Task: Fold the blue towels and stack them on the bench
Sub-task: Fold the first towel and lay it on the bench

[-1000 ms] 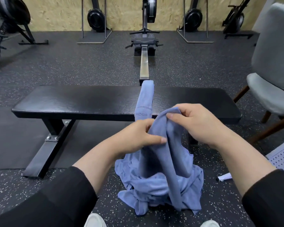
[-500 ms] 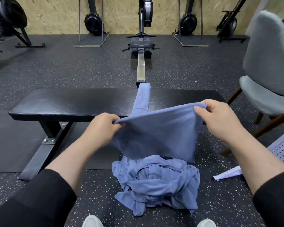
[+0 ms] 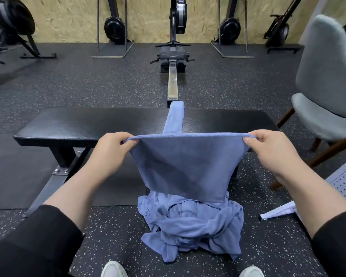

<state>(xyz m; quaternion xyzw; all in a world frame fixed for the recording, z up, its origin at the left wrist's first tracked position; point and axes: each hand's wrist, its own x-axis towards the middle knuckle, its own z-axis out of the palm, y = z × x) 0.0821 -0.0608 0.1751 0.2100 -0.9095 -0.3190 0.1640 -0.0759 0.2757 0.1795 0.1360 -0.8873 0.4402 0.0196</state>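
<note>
Item: blue towel [image 3: 185, 166], held spread before me. My left hand [image 3: 111, 150] pinches its top corner at 9 o'clock; my right hand [image 3: 272, 150] pinches the opposite corner at 3 o'clock. The top edge runs taut between both grips; the cloth hangs down toward 6 o'clock. Beneath: heap of blue towels [image 3: 192, 224] on the floor. At 12 o'clock: black bench [image 3: 88, 124], with a folded towel [image 3: 174, 118] lying across it.

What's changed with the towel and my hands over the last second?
The left hand and right hand moved apart, pulling the bunched towel out flat by its top corners, which both pinch. The pile on the floor and the folded towel on the bench stayed put.
</note>
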